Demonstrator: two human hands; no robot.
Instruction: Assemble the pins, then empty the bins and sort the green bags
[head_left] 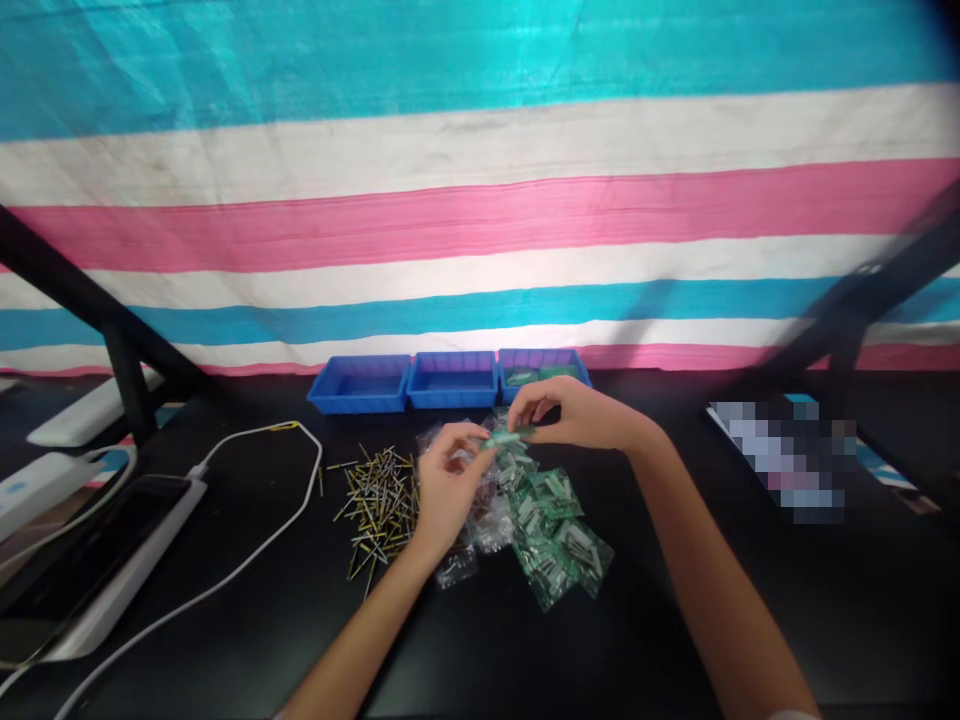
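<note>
Between my two hands is a small green plastic packet [507, 438], held above the black table. My left hand [450, 475] pinches its left end, while the fingers of my right hand [556, 412] close on its right end. Below and to the right lies a heap of similar green packets [551, 535] with pale, slim pieces inside. Clear plastic bags [491, 525] lie under and beside my left hand, partly hidden by it. To the left of that hand spreads a pile of thin metal bits [379, 500] with yellow bands.
Three blue trays stand at the back: a left tray [360, 404], a middle tray [452, 400] and a right tray [544, 357] containing green packets. A white cable [307, 490] loops at left near a dark-screened device [135, 560]. A blurred flat item [780, 460] lies at right.
</note>
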